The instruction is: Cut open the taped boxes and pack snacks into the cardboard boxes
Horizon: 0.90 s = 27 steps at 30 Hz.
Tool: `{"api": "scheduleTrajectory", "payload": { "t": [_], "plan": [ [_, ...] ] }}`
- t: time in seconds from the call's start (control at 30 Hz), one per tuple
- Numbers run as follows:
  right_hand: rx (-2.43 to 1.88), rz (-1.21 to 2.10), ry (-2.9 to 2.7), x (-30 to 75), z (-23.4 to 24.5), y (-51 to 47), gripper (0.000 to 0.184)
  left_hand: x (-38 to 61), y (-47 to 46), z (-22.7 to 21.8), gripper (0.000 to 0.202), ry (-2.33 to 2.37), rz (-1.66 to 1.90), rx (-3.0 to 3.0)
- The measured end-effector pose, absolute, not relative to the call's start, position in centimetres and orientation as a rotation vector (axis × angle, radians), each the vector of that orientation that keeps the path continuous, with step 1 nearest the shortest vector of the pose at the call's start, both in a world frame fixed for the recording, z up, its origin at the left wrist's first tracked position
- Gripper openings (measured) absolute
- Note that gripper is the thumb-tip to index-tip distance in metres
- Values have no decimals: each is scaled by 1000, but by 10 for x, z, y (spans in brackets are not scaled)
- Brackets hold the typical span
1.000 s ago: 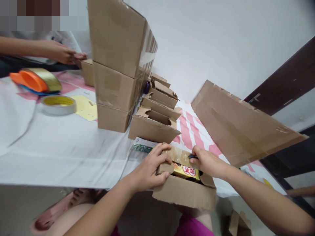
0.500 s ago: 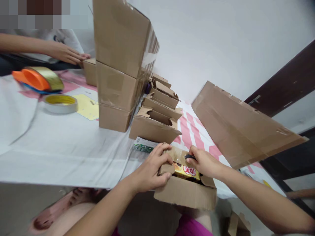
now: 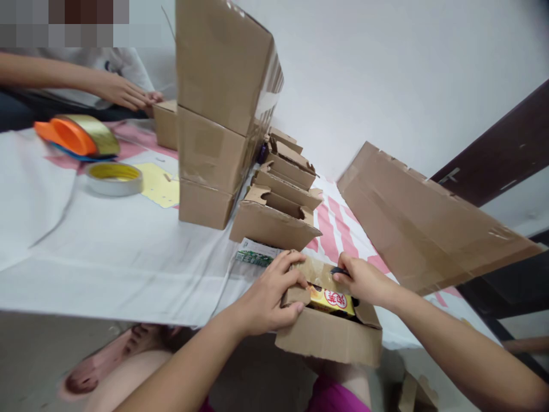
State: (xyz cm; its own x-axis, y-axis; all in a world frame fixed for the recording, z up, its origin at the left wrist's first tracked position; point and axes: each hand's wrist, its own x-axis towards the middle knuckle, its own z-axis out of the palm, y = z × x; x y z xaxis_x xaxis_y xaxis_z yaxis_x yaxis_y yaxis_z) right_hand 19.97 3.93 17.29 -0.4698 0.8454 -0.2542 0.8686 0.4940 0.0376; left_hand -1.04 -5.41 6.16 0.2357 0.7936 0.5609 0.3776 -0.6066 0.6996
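A small open cardboard box sits at the table's near edge with a yellow packet inside. My left hand grips the box's left flap, fingers curled over it. At the far right flap, my right hand is closed around a small dark object. Just beyond my left hand, a green and white card lies on the cloth.
A row of several empty folded boxes stands behind, next to a stack of three taped cartons. A large flat cardboard sheet leans at right. Tape roll and orange tape dispenser lie at left. Another person's hands rest on a small box.
Both hands stay on the box, barely moving; the view has drifted slightly left. The other person's hand has shifted on the far small box.
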Motion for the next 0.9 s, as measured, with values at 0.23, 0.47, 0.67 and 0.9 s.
{"api": "scheduleTrajectory", "payload": {
  "t": [0.23,0.47,0.67,0.9],
  "plan": [
    [1436,-74,2547,196,165,34,10,-8,-54,61,26,1083,1332,2089],
    [1336,4,2578,197,166,33,9,-8,-54,62,28,1088,1315,2081],
    [1254,57,2605,200,164,34,9,-8,-55,65,28,1089,1311,2077],
    [1173,87,2624,202,164,30,9,-7,-55,64,28,1096,1306,2076]
  ]
}}
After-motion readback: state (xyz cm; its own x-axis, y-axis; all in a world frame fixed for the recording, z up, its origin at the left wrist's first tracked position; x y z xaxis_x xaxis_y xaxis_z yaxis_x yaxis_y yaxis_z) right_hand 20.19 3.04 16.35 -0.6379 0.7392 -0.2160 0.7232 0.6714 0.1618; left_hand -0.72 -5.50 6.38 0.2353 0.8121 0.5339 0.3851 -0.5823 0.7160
